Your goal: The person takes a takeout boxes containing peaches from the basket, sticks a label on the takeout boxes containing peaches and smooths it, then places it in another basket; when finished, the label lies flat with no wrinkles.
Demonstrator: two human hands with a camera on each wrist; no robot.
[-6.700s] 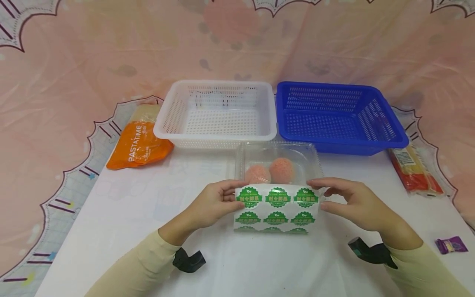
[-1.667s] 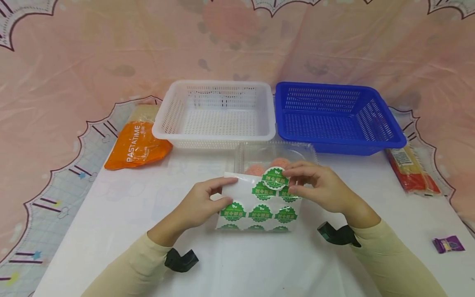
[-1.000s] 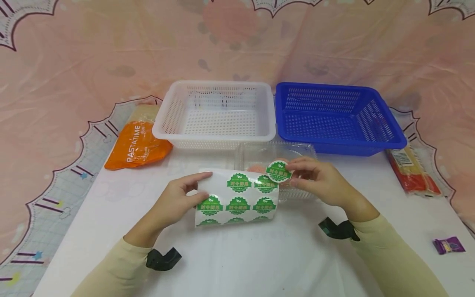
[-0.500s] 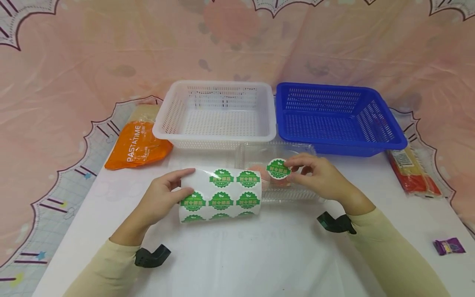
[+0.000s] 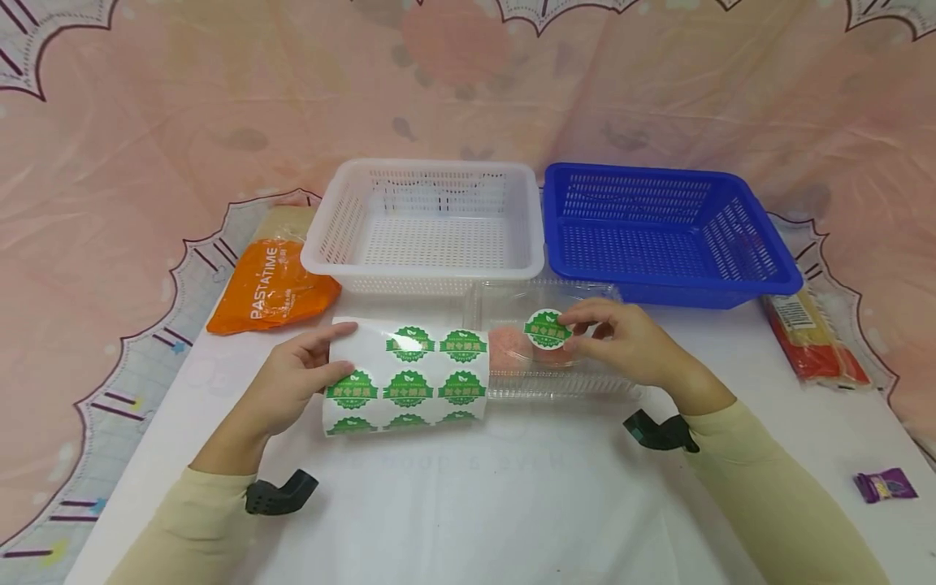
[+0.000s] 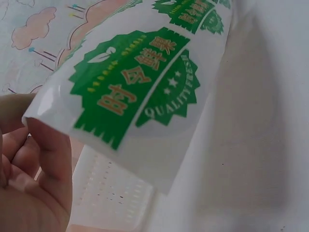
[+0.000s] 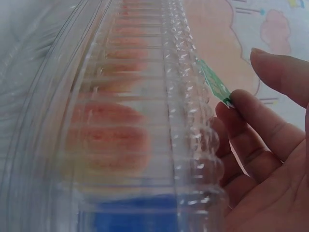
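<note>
Your left hand pinched the left edge of the curled sticker sheet, thumb on top, holding it just off the desk near its middle. The green seals on the sheet read "QUALITY FRESH" around Chinese characters in orange, plain in the left wrist view. Your right hand pinched one peeled round green sticker between thumb and fingertips, over the lid of the clear clamshell box; whether it already touched the lid I could not tell. The box lay just beside the sheet's right edge, with pink-orange balls inside. Behind it, towards the far edge of the desk, stood a white slotted basket and a blue slotted basket, side by side. An orange bag printed "PASTATIME" lay at the far left corner, a long noodle packet at the right edge, and a small purple wrapper near the front right corner.
</note>
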